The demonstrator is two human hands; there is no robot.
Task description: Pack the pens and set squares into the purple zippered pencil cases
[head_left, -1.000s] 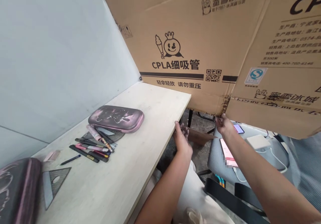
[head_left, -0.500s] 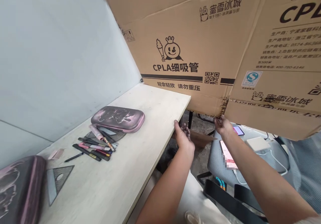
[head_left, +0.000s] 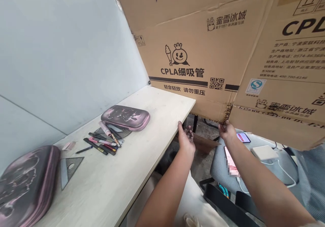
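Observation:
A large brown cardboard panel (head_left: 188,30), printed with black lettering and a crowned cartoon figure, stands upright across the far end of the desk. My right hand (head_left: 227,130) pinches its lower edge near a fold; the fingertips are partly hidden behind it. Beside the desk's long edge is my left hand (head_left: 186,139), palm turned up and fingers loosely apart. Its thumb touches the edge of the pale desk (head_left: 137,156), and nothing is in its grasp.
On the desk lie a dark pink pencil case (head_left: 125,118), several pens (head_left: 101,144), a set square (head_left: 69,169) and a larger case (head_left: 27,186). A grey chair (head_left: 215,167) at right carries two phones (head_left: 231,161) and a white power bank (head_left: 264,153). A wall (head_left: 63,57) borders the left.
The view has shifted slightly, so the desk items and panel appear a little further right and lower. Both hands keep nearly the same places.

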